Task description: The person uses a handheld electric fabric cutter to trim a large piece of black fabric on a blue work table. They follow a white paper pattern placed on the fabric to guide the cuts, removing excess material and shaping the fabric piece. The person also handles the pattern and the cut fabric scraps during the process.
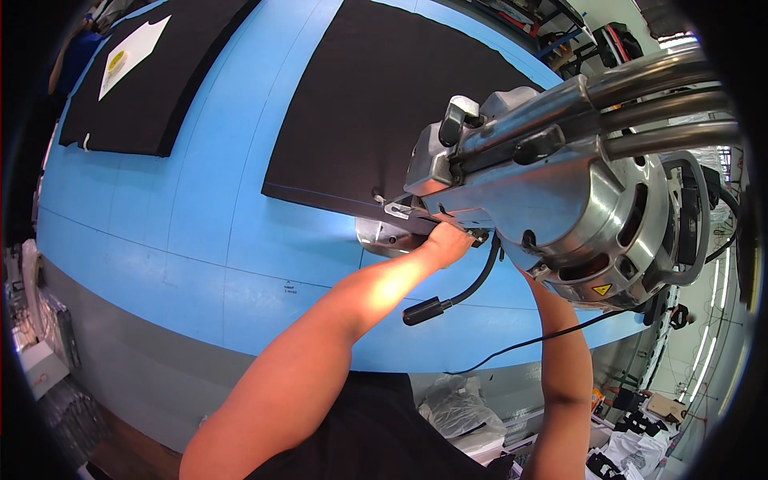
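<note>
A thick stack of black fabric (384,88) lies on the blue table, its near edge reaching a large silver fabric cutting machine (552,188). The machine's metal base plate (372,234) shows at that edge. My left hand (450,242) is at the lower front of the machine, beside the fabric edge. Its fingers look closed against a small dark part there, but I cannot make out what they hold. My right forearm (564,320) goes up behind the machine's motor housing, which hides my right hand.
A lamp on a black flexible neck (424,310) hangs near my left forearm. A black cable (528,342) crosses the table (200,216) at its near edge. At the far left another black fabric stack (152,104) carries a white pattern piece (132,60) and a yellow tape roll (117,61).
</note>
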A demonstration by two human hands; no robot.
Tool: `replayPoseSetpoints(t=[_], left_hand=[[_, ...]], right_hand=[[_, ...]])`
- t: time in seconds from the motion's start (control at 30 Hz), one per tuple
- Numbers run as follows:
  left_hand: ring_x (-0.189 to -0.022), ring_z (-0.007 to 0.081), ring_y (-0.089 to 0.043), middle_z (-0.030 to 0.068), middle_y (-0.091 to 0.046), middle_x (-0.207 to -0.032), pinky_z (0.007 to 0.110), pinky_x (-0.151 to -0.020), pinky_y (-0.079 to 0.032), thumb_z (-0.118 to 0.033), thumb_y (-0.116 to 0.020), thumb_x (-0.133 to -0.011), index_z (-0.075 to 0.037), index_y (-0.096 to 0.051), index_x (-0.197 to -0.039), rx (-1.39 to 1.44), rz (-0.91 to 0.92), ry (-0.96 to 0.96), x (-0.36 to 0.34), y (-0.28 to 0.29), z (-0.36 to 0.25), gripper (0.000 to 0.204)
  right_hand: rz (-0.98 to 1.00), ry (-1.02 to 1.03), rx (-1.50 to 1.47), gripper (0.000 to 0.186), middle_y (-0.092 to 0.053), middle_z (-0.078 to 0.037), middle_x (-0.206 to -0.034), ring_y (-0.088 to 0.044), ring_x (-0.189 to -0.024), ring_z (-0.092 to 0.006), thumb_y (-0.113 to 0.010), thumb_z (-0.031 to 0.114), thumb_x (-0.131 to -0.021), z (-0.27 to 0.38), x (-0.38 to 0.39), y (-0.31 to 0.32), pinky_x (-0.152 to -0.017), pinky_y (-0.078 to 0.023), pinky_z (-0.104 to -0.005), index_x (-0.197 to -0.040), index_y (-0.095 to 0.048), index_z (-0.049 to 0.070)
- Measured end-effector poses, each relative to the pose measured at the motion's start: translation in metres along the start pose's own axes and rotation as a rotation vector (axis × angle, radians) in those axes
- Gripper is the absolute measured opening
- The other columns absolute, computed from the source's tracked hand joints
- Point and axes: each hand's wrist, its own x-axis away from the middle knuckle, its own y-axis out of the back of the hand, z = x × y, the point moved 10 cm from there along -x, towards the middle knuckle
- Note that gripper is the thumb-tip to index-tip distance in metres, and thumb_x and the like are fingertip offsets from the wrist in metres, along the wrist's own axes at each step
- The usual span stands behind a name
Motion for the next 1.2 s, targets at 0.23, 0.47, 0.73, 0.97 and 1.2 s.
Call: replayPoseSetpoints(t=[0.23,0.47,0.73,0.97,1.2], left_hand=[[-0.105,0.0292,-0.068,0.013,-0.071,-0.114,0.044,-0.085,-0.054,-0.018,-0.058,-0.089,-0.01,-0.07,-0.113,0.05,0.003,0.046,-0.012,-0.031,-0.007,0.028],[-0.113,0.0299,-0.065,0.0127,-0.067,-0.123,0.044,-0.089,-0.052,-0.017,-0.056,-0.092,-0.009,-0.06,-0.125,0.135,-0.136,0.077,-0.014,-0.02,-0.009,0.035],[-0.113,0.0291,-0.063,0.0136,-0.066,-0.118,0.043,-0.091,-0.05,-0.018,-0.055,-0.092,-0.008,-0.06,-0.122,0.142,0.126,0.1,-0.031,-0.032,-0.026,0.032],[-0.111,0.03,-0.061,0.0159,-0.064,-0.115,0.043,-0.093,-0.048,-0.013,-0.055,-0.089,-0.004,-0.061,-0.116,0.156,0.03,0.091,-0.025,-0.03,-0.023,0.029],[-0.118,0.0314,-0.059,0.0171,-0.06,-0.122,0.042,-0.097,-0.047,-0.011,-0.063,-0.083,-0.003,-0.056,-0.122,0.077,0.007,-0.071,-0.006,0.048,-0.029,0.04]], right_hand=[[0.016,0.014,0.001,0.044,-0.051,-0.013,-0.137,-0.05,-0.127,-0.0207,-0.044,0.024,-0.106,0.008,0.003,-0.003,-0.109,-0.043,-0.0341,-0.144,-0.042,0.003],[0.008,0.018,0.009,0.044,-0.051,-0.013,-0.137,-0.05,-0.127,-0.0204,-0.044,0.025,-0.106,0.008,0.0,-0.002,-0.109,-0.043,-0.0337,-0.144,-0.042,0.003],[0.0,0.013,0.034,0.043,-0.051,-0.013,-0.136,-0.05,-0.127,-0.02,-0.044,0.025,-0.106,0.006,0.004,-0.005,-0.108,-0.043,-0.0331,-0.144,-0.043,0.003],[-0.06,0.001,0.057,0.043,-0.052,-0.013,-0.136,-0.05,-0.126,-0.0197,-0.044,0.025,-0.106,0.01,-0.01,0.002,-0.108,-0.044,-0.0327,-0.143,-0.043,0.003],[-0.043,0.023,0.077,0.043,-0.052,-0.013,-0.136,-0.051,-0.126,-0.0195,-0.044,0.026,-0.107,0.018,0.003,-0.006,-0.108,-0.044,-0.0322,-0.143,-0.043,0.003]])
